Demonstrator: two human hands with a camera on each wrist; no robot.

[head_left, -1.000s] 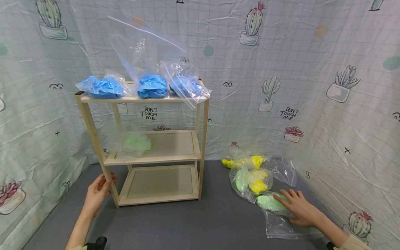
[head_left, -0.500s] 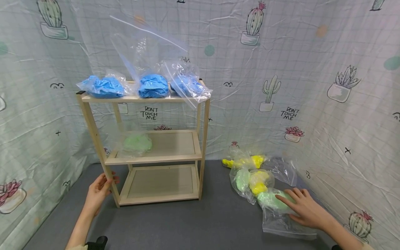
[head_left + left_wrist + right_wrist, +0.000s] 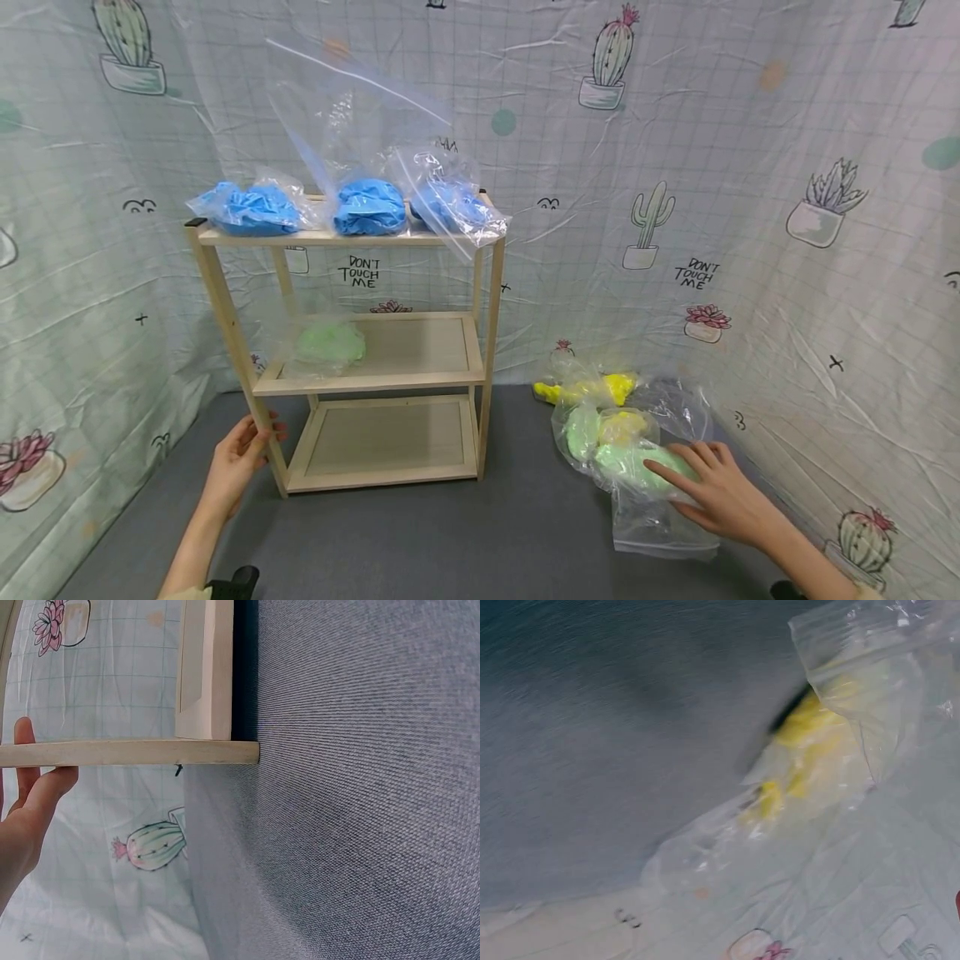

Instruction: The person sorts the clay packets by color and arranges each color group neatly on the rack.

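My left hand [image 3: 234,462] grips the front left post [image 3: 127,753] of a small wooden shelf rack [image 3: 367,383], low down, thumb on one side and fingers on the other. At the right, my right hand [image 3: 723,493] holds a clear zip-lock bag with soft pale green contents [image 3: 630,467], its fingers over the side of the bag and its flat zip end hanging toward me. This bag overlaps a bag with yellow contents [image 3: 624,425] and another green one [image 3: 582,430]. The right wrist view is blurred and shows yellow-filled bags [image 3: 810,727], not the hand.
Three zip-lock bags with crumpled blue contents [image 3: 369,207] sit on the rack's top shelf. One green bag [image 3: 330,343] lies left on the middle shelf. Another yellow bag [image 3: 618,387] lies behind the right-hand group. Printed curtains [image 3: 750,167] surround the grey tabletop [image 3: 465,550].
My right hand has moved left with the green bag, which now covers part of the yellow bag behind it. The left hand and the rack have stayed in place.
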